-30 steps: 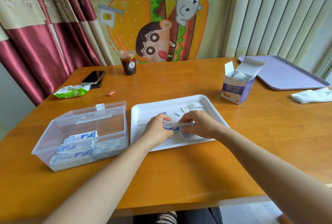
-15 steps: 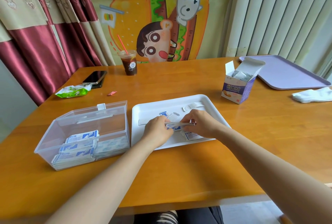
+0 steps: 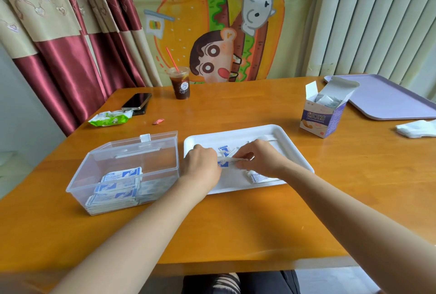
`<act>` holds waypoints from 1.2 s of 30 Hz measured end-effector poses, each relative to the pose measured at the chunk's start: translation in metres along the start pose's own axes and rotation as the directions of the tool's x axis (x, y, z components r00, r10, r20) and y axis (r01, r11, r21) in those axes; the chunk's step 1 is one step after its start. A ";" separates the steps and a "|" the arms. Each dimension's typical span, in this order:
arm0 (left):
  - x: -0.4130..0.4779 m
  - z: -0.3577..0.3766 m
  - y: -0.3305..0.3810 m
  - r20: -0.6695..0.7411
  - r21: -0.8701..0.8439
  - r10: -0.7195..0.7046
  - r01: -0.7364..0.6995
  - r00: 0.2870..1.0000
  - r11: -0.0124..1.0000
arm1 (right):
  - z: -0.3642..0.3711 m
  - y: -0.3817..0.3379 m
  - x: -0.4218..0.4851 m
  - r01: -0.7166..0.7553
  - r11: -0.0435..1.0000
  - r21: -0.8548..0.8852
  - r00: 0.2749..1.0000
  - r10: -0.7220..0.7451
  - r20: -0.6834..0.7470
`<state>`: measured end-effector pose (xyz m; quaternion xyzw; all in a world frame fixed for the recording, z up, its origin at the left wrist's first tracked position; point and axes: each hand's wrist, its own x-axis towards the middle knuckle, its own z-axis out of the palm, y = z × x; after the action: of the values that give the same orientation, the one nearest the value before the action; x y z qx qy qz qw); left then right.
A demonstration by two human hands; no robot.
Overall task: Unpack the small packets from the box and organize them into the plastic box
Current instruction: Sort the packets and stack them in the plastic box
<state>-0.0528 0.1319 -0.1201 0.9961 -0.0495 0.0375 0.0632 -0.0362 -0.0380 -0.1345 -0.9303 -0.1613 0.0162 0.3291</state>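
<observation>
Gathering step: the left hand (image 3: 200,164) and right hand (image 3: 259,159) meet over the white tray (image 3: 236,132), each pinching an end of a small bundle of packets (image 3: 230,159). Next, I judge, the bundle goes into the clear plastic box (image 3: 132,150) just beyond the left hand, flat beside the stacks (image 3: 118,185) there.

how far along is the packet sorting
Done: rows of packets lie stacked in the clear plastic box. In hand: the left hand and right hand pinch a small bundle of packets over the white tray. Left: a loose packet on the tray, and more packets showing in the open cardboard box.
</observation>
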 end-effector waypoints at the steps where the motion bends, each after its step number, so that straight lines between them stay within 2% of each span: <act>1: -0.004 0.000 -0.001 0.048 0.078 -0.019 0.015 0.999 0.997 | 0.005 -0.004 -0.001 0.005 1.000 -0.027 0.999 -0.004 0.046; 3: -0.008 0.002 -0.002 0.121 0.167 -0.043 0.023 0.992 0.986 | 0.011 -0.008 -0.004 0.003 0.998 -0.069 0.995 0.004 0.095; 5: -0.009 0.003 -0.004 0.149 0.174 -0.047 0.020 0.988 0.984 | 0.010 -0.009 -0.005 -0.013 0.997 -0.070 0.997 0.018 0.081; 13: -0.016 -0.004 -0.004 0.088 0.137 0.013 -0.025 0.996 0.990 | 0.007 -0.010 -0.011 -0.048 0.993 -0.107 0.999 0.048 -0.006; 22: -0.024 -0.001 -0.004 0.110 0.101 0.069 -0.081 0.992 0.992 | 0.011 -0.015 -0.016 -0.067 0.993 -0.096 0.998 0.067 -0.006; 26: -0.018 -0.023 -0.011 0.045 0.003 0.112 -0.112 0.993 0.994 | -0.007 -0.024 -0.010 -0.021 0.997 -0.080 0.996 0.014 -0.087; 29: -0.009 -0.063 -0.023 -0.075 -0.083 0.155 -0.161 0.985 0.983 | -0.030 -0.051 0.001 0.044 0.992 0.117 0.985 -0.023 -0.172; 31: -0.005 -0.093 -0.036 -0.109 -0.138 0.134 -0.149 0.985 0.979 | -0.041 -0.076 0.009 0.082 0.978 0.191 0.982 -0.047 -0.181; 33: -0.006 -0.120 -0.059 -0.074 -0.237 0.066 -0.082 0.995 0.968 | -0.037 -0.106 0.022 0.143 0.975 0.168 0.981 -0.117 -0.158; 36: -0.014 -0.141 -0.102 0.000 -0.368 0.005 -0.005 1.000 0.930 | -0.015 -0.146 0.043 0.240 0.971 0.023 0.962 -0.235 -0.141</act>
<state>-0.0657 0.2522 0.0053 0.9665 -0.0582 0.0272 0.2483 -0.0358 0.0736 -0.0292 -0.8964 -0.2483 -0.0840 0.3573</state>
